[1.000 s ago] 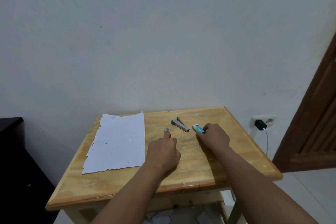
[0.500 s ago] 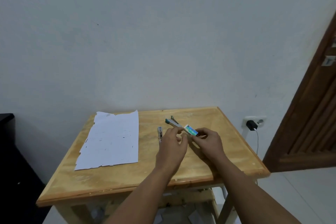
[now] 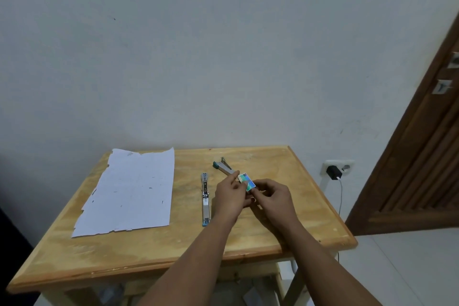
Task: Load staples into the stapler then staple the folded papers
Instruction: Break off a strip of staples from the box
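Head view: both hands, left hand and right hand, pinch the small green-blue staple box over the wooden surface, probably to open it; silver stapler lies at nine o'clock, white papers beyond.

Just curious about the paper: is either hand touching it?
No, the white paper lies apart at the table's left, while both hands hold the small staple box.

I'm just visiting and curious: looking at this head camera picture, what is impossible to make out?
- Staple box: whether open, and its contents; the left hand and right hand cover it, and it is too small.
- Stapler near end: behind the left hand's fingers.
- Marks on the paper: too small to read.
- Under the table: blurred, cut off by the bottom edge.
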A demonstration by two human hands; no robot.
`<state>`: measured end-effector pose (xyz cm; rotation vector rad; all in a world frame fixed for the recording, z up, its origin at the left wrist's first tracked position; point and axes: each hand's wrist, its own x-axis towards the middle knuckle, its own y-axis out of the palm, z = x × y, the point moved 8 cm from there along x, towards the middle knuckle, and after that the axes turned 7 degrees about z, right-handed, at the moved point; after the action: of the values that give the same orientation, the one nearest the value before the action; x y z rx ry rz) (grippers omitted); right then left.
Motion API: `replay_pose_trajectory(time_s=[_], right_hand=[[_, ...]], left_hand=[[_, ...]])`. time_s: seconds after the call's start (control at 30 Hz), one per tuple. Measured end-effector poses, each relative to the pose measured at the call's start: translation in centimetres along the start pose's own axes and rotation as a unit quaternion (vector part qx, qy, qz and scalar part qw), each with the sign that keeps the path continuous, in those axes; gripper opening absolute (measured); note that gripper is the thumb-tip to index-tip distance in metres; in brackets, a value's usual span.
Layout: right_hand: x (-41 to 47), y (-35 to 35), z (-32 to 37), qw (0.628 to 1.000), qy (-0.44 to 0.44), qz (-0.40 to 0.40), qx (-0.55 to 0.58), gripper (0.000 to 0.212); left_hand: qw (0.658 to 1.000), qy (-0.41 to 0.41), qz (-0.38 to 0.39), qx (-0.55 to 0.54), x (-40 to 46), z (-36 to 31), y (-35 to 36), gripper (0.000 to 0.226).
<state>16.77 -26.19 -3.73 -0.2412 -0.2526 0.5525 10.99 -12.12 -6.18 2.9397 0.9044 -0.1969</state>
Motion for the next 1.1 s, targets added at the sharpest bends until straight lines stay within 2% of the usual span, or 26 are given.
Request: replay_pose_trajectory(time_s=[0.13,0.27,0.33,0.4,0.5,0.63,0.83,1.1], right_hand=[[0.3,-0.5,-0.2,0.999,0.004,-0.032,-0.012,0.01],[0.4,0.1,0.1,0.998,-0.003,-0.015,-0.056,0.041],[0.4,0.4,-0.1,1.0,-0.004,0.01,-0.013,0.051],[0.5,-0.3,-0.2,0.999,0.003,-0.005,0.049,0.046],[0.5,-1.3,0.0,0.996,0.01,-0.044,0.074,0.024],[0.7,-1.9,-0.3,0.994,0.018,-0.06,0.091,0.011],[0.8,-3.1,-0.9,0.985,0.043,-0.075,0.15,0.01],[0.9,-1.8,-0.8,0.996,0.008,-0.051,0.074,0.012]], left_hand=[[0.997,0.005,0.056,-0.051,-0.6,-0.3,0.6,0.062],[0.996,0.012,0.075,-0.056,-0.8,-0.5,0.6,0.064],[0.997,0.017,0.064,-0.044,-0.8,-0.5,0.4,0.059],[0.996,0.024,0.071,-0.043,-1.0,-0.7,0.5,0.051],[0.994,0.043,0.096,0.007,-1.7,-1.3,1.1,0.043],[0.993,0.046,0.098,0.04,-1.8,-1.2,1.1,0.039],[0.996,0.03,0.086,0.013,-1.5,-0.7,0.9,0.037],[0.995,0.019,0.037,-0.092,-1.3,-0.2,-0.6,0.027]])
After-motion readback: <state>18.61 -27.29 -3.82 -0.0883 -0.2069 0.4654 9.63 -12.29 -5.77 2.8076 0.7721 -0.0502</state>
